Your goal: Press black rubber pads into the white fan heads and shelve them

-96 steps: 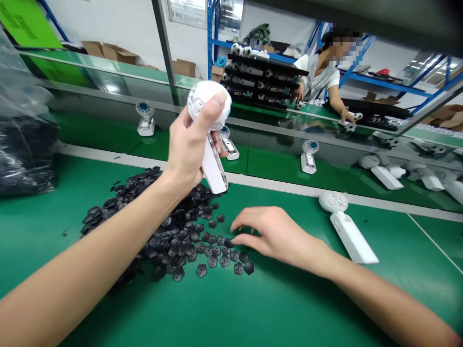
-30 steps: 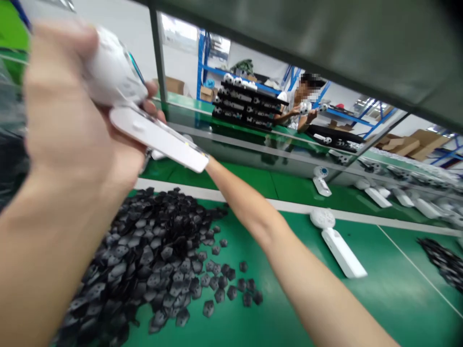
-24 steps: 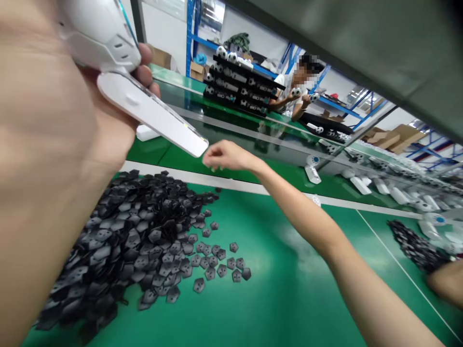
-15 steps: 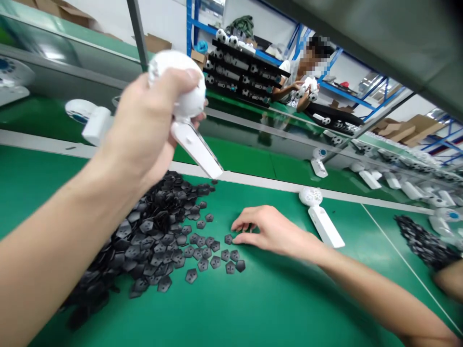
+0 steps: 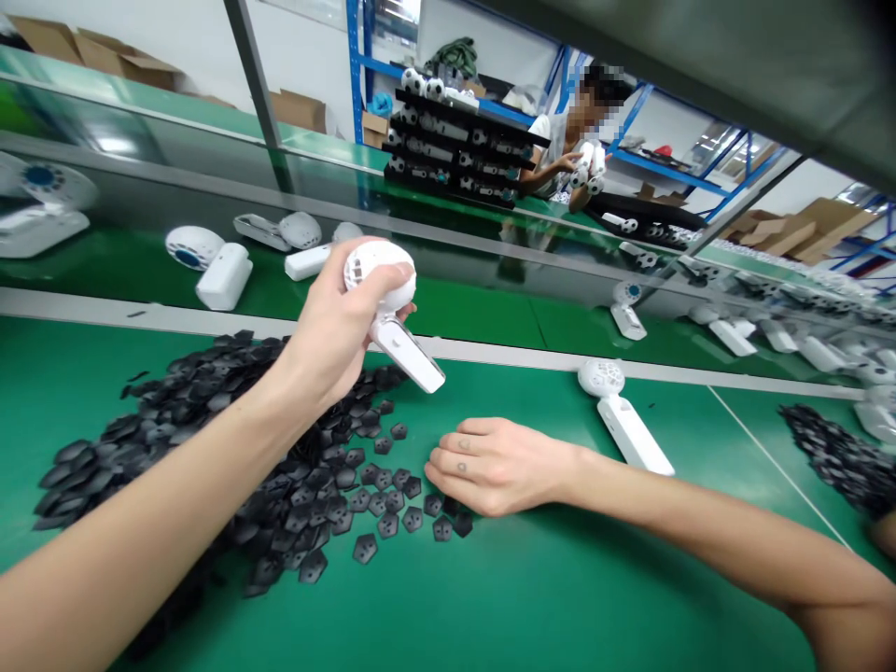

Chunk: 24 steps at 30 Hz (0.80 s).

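My left hand (image 5: 336,322) grips a white device (image 5: 410,353) by its round head, thumb across the top and the flat handle slanting down to the right. Below it spreads a pile of black pentagon pieces (image 5: 280,467) on the green table (image 5: 560,597). Palm down at the right edge of the pile is my right hand (image 5: 497,467), its fingers curled together over the loose pieces. The fingertips are hidden, so anything they hold cannot be made out. Another white device (image 5: 634,434) lies on the table beyond my right forearm.
Several white devices (image 5: 224,275) stand on the green conveyor (image 5: 483,308) behind the table's pale edge. A person (image 5: 560,140) across the line holds white and black parts near a black rack (image 5: 455,149). More black pieces (image 5: 833,457) lie at far right, beside part of another arm.
My left hand has lowered with the white device. My right hand has turned palm down, its fingers closing over the loose pieces. The view has shifted slightly.
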Available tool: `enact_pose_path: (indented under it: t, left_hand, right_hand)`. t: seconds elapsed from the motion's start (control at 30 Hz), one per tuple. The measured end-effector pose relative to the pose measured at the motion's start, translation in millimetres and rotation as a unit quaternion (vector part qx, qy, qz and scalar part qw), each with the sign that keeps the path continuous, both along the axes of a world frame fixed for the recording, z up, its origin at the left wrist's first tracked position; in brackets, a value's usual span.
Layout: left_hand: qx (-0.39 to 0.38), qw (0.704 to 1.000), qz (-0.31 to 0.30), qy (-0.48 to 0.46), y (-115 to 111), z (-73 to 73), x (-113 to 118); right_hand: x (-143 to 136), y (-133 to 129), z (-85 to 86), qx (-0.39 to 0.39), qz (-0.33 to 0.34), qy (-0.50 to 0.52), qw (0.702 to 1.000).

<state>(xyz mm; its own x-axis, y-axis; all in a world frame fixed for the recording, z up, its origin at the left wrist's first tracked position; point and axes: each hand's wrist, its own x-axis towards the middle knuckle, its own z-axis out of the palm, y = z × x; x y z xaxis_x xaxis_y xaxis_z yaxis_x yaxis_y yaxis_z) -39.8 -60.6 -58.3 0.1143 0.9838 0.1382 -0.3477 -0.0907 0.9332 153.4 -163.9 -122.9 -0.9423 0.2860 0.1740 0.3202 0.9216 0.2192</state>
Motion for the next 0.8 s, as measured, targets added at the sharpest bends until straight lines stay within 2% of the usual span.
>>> enact_pose_path:
  t: [0.13, 0.33, 0.4, 0.43, 0.47, 0.5, 0.57, 0.63, 0.67, 0.73, 0.8]
  left_hand:
    - [0.02, 0.999, -0.004, 0.043, 0, -8.0, 2]
    - [0.049, 0.983, 0.002, 0.177, -2, -17.7, -1]
    - [0.082, 0.972, 0.005, 0.222, -2, -18.2, -4]
    - [0.1, 0.965, 0.011, 0.244, -3, -17.5, -6]
    - [0.118, 0.957, 0.019, 0.263, -3, -16.5, -7]
    - [0.136, 0.95, 0.029, 0.278, -4, -15.3, -8]
    - [0.168, 0.94, 0.039, 0.296, -4, -14.0, -9]
    - [0.182, 0.939, 0.033, 0.29, -5, -15.1, -10]
    - [0.181, 0.942, 0.027, 0.281, -6, -16.6, -10]
    - [0.169, 0.951, 0.013, 0.26, -7, -20.9, -9]
    - [0.154, 0.959, -0.003, 0.238, -9, -25.7, -8]
  right_hand:
    - [-15, -3, 0.7, 0.032, -0.047, 0.0, 0.998]
    - [-27, 3, 6.6, -0.034, -0.108, -0.026, 0.993]
    - [-22, 9, 17.8, -0.084, -0.128, 0.029, 0.988]
    - [-19, 12, 25.6, -0.119, -0.14, 0.097, 0.978]
    - [-15, 15, 34.1, -0.159, -0.155, 0.19, 0.956]
    - [-12, 19, 42.4, -0.202, -0.171, 0.296, 0.918]
    - [-8, 26, 55.7, -0.291, -0.202, 0.481, 0.802]
    - [-9, 34, 61.6, -0.386, -0.214, 0.58, 0.685]
    - [-10, 37, 61.8, -0.427, -0.214, 0.604, 0.638]
    - [-14, 43, 58.5, -0.483, -0.214, 0.621, 0.579]
    - [-17, 46, 53.8, -0.499, -0.219, 0.625, 0.559]
